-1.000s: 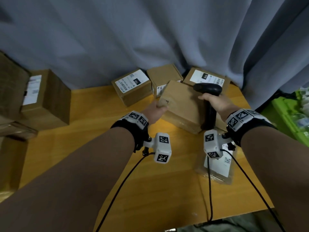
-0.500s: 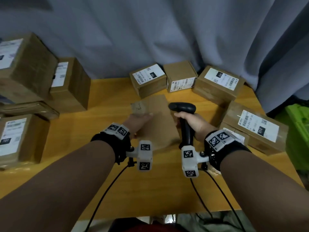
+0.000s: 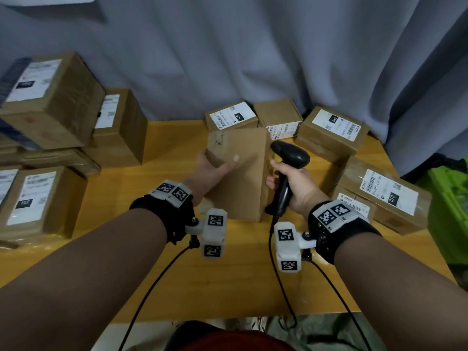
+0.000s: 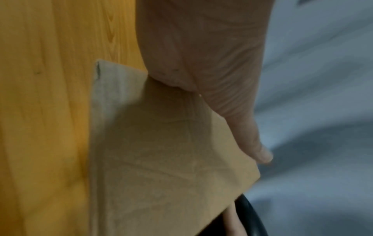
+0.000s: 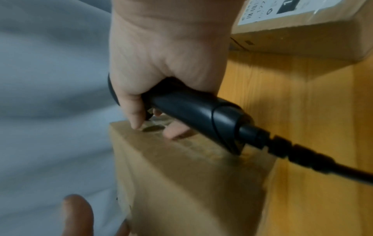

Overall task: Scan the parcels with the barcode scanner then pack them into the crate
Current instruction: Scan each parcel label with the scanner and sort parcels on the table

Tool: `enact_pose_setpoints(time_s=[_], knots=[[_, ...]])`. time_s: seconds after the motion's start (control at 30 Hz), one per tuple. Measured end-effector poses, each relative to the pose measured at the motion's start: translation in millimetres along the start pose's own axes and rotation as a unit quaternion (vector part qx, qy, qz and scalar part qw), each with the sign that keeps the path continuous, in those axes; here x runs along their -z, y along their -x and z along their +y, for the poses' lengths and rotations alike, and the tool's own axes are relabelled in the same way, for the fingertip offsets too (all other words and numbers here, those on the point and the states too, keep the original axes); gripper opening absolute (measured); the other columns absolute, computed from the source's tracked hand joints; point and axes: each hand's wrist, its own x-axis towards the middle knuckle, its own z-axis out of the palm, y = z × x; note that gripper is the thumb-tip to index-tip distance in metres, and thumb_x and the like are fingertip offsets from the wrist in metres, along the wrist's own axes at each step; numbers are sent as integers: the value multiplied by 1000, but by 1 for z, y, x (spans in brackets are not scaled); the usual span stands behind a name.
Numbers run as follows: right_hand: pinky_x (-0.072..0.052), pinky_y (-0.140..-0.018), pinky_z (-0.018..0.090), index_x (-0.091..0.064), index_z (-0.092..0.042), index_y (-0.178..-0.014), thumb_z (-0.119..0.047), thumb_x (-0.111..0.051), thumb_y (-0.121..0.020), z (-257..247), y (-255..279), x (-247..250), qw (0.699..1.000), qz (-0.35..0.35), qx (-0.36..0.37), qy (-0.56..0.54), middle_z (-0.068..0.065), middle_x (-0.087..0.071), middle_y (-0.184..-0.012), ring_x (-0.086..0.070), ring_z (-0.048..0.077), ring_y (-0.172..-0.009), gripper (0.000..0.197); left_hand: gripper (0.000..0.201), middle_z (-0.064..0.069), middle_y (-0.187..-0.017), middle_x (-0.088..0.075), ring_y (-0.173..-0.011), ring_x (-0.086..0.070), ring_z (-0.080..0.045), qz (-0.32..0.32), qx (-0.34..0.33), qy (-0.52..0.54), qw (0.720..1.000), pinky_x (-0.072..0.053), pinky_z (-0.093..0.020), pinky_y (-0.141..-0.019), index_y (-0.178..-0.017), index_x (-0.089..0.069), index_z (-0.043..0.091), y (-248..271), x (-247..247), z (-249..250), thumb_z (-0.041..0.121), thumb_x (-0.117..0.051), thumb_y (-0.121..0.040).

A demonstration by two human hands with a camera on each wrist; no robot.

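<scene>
**Plain parcel held between both hands above the table**

The left hand [image 3: 212,171] grips the far left corner of a plain brown parcel [image 3: 243,178], thumb laid across its top face and fingers under the edge (the wrist view shows the thumb flat on the cardboard). No label shows on the face turned up. The parcel sits over the middle of the wooden table [image 3: 228,287], tilted, its near end low; whether that end touches the table I cannot tell.

The right hand [image 3: 293,183] is wrapped round the handle of the black barcode scanner [image 3: 288,158], whose head points left, just over the parcel's right edge. Two fingertips [image 5: 175,131] of this hand also press against the parcel's right side.

Labelled parcels [image 3: 331,127] line the far edge of the table, more [image 3: 382,193] lie at the right, and a stack of boxes [image 3: 50,102] stands at the left. A green crate [image 3: 450,198] sits beyond the table's right edge. A grey curtain [image 3: 253,59] hangs behind.
</scene>
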Motion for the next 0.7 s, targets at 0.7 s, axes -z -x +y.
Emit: enact_pose_setpoints(time_s=[0.7], knots=[[-55,-83,36,-62,-3,-101,-10,-65,-86,30,7,23,996,-43,-68,39,16,-67,-95,-65,29,-85,17,124,-18,-158,16,-145,0,-43,-111,22,-462,879,-16,-58,-115,-152,12,25,-9,-26,-12,83,-54,-65]])
